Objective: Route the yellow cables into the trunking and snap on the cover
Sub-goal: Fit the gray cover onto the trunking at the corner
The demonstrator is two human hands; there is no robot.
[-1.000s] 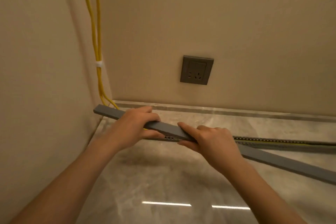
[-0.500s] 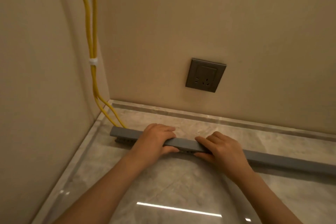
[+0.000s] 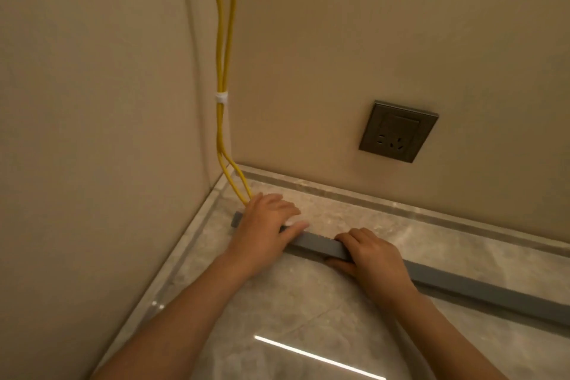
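Observation:
Two yellow cables run down the room corner, bound by a white tie, and disappear under my left hand. A long grey trunking cover lies on the trunking along the marble floor, running from near the corner off to the right. My left hand lies flat on its left end, fingers spread, palm pressing down. My right hand grips the cover further right, fingers over the top and thumb at the near side. The trunking base beneath is hidden.
A grey wall socket sits on the back wall above the floor. A marble skirting strip runs along the wall base. The left wall stands close beside my left arm.
The cover went from lifted and angled to lying flat over the trunking. My left hand slid toward the cover's left end and flattened; the view shifted so the corner sits more central.

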